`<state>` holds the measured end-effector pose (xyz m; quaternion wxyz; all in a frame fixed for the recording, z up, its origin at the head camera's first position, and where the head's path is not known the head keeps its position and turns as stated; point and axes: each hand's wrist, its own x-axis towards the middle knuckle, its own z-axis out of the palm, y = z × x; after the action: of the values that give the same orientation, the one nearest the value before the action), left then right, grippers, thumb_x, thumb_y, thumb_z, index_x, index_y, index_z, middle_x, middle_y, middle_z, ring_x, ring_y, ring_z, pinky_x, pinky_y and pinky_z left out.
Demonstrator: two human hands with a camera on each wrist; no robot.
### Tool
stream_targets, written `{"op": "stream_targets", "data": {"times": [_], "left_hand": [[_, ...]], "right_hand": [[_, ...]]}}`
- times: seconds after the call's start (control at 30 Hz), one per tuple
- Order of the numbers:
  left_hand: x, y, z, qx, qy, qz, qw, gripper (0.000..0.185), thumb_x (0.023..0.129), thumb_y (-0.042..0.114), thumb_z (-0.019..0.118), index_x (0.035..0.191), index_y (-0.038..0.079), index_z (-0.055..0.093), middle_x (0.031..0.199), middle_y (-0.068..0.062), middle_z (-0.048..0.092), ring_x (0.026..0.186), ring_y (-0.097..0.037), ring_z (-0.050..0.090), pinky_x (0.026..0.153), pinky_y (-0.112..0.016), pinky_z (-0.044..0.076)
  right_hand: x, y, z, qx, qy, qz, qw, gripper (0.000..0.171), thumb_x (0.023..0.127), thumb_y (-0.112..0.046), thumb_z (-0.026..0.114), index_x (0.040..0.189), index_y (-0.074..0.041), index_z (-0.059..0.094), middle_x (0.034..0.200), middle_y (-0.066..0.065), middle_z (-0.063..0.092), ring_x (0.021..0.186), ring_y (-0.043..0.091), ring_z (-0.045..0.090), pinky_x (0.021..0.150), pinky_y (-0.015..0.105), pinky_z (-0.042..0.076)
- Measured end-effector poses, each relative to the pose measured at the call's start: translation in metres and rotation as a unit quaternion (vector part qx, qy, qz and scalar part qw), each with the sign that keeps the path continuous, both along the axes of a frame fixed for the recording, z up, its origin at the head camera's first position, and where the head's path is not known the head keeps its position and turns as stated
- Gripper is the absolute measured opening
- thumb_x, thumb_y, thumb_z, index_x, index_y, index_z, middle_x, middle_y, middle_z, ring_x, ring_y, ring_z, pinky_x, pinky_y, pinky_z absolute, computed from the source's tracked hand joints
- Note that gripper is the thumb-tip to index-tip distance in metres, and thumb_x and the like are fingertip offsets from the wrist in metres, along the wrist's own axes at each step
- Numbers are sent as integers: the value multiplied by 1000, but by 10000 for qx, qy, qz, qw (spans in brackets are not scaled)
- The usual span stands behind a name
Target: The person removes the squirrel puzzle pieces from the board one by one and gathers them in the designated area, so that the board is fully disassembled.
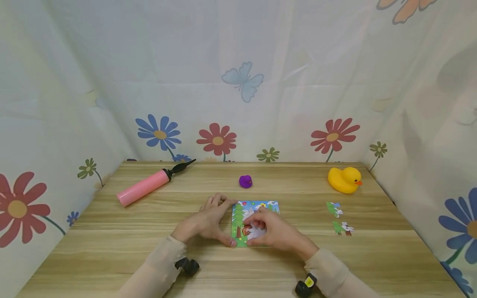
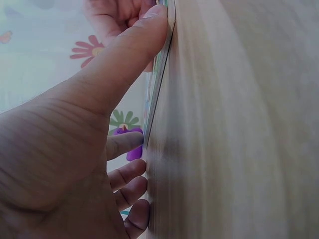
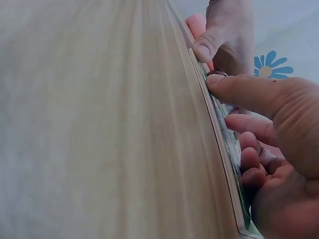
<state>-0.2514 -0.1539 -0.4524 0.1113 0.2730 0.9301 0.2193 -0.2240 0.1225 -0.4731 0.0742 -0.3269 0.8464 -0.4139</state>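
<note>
Puzzle board (image 1: 257, 207): square, colourful, flat on the wooden table (image 1: 112, 248) near the front centre. Left hand (image 1: 208, 219): rests at the board's left edge, thumb stretched to the lower left corner, fingers lying loosely at the upper left; it steadies rather than grasps. Right hand (image 1: 273, 229): lies over the board's lower right part, fingertips bent down onto the picture; whether a piece sits under them cannot be told. Head view alone lists the surroundings: two loose puzzle pieces (image 1: 338, 218) on the table to the right, apart from the board; yellow rubber duck (image 1: 344, 179) at the back right; small purple toy (image 1: 245, 181) behind the board; pink hand pump (image 1: 149, 185) at the back left. Left wrist view alone shows the thumb (image 2: 134, 55) pressed against the board's thin rim. Right wrist view shows the right thumb (image 3: 249, 92) on the board's near edge, the fingers curled on its face.
</note>
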Motion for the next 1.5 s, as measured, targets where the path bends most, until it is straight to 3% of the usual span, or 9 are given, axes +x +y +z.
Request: {"op": "stream_targets", "data": {"times": [0.57, 1.5], "left_hand": [[0, 0, 0, 71, 25, -31, 10000, 123, 73, 60, 103, 171, 19, 41, 162, -14, 35, 140, -36, 37, 119, -61, 39], [0, -2, -1, 129, 1, -57, 9999, 125, 73, 59, 103, 172, 16, 40, 163, -17, 35, 143, -38, 37, 120, -65, 38]], "right_hand": [[-1, -2, 3, 226, 105, 79, 9997, 47, 90, -22, 96, 131, -13, 74, 109, 4, 61, 100, 19, 54, 88, 28, 47], [-1, -7, 1, -137, -229, -125, 9996, 49, 84, -15, 100, 126, -8, 75, 105, 3, 68, 88, 20, 55, 77, 25, 45]]}}
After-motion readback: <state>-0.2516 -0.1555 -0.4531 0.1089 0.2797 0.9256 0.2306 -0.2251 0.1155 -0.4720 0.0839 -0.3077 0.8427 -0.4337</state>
